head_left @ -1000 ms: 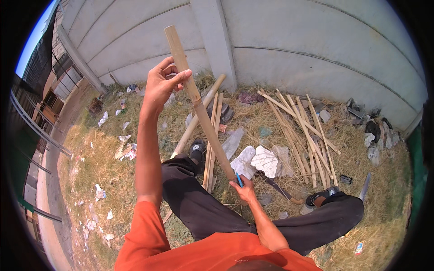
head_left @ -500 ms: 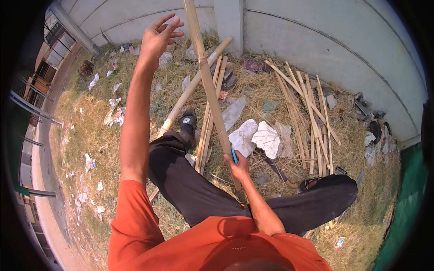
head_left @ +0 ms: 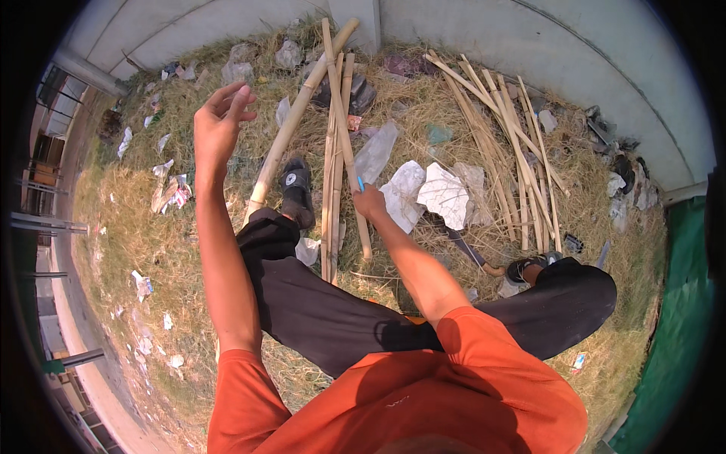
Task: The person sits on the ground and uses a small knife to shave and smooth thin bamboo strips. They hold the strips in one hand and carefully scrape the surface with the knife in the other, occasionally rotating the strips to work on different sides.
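My left hand (head_left: 218, 127) is raised over the grass at the left, fingers apart and slightly bent, holding nothing. A long split bamboo piece (head_left: 344, 129) slants down beside two thinner strips. My right hand (head_left: 369, 203) is closed at its lower part, with a slim blue pen-like thing (head_left: 361, 184) sticking out of the fingers. The bamboo's lower end (head_left: 366, 246) shows below the hand. The thin bamboo strips (head_left: 330, 189) lie just left of it. A thick round bamboo pole (head_left: 291, 125) lies further left, beside my shoe (head_left: 296, 189).
Several bamboo strips (head_left: 522, 163) lie in a loose pile at the right. White crumpled sheets (head_left: 445, 195) and a curved-handled tool (head_left: 469, 250) lie between. Litter dots the dry grass. A concrete wall (head_left: 514, 45) stands behind; green sheeting (head_left: 669, 325) is at the right.
The bamboo piece has tipped away from me, its upper end now lower and further off. My right hand has moved forward with it. My left hand has moved left and down, staying empty.
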The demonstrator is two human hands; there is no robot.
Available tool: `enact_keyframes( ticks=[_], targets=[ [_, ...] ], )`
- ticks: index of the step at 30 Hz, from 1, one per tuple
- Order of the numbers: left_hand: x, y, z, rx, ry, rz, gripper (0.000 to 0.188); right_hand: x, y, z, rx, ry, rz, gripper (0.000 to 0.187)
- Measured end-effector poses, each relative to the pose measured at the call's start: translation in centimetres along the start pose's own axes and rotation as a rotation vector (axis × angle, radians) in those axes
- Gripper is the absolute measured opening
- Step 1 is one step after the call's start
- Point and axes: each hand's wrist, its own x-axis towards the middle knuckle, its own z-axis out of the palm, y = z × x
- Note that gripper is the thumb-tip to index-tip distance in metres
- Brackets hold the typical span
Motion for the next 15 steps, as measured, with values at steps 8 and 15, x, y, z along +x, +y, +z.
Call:
enact_keyframes(
  ticks=[8, 15],
  targets=[
    [-1.3, -0.3, 1.0, 0.276, -0.072, 0.017, 0.044, -5.8, 8.6, 7.5, -0.063, 0.118, 0.079, 0.051],
    [-1.2, -1.1, 1.7, 0.214, -0.081, 0.078, 0.042, -7.0, 8.1, 6.7, 0.082, 0.109, 0.007, 0.053]
  ],
)
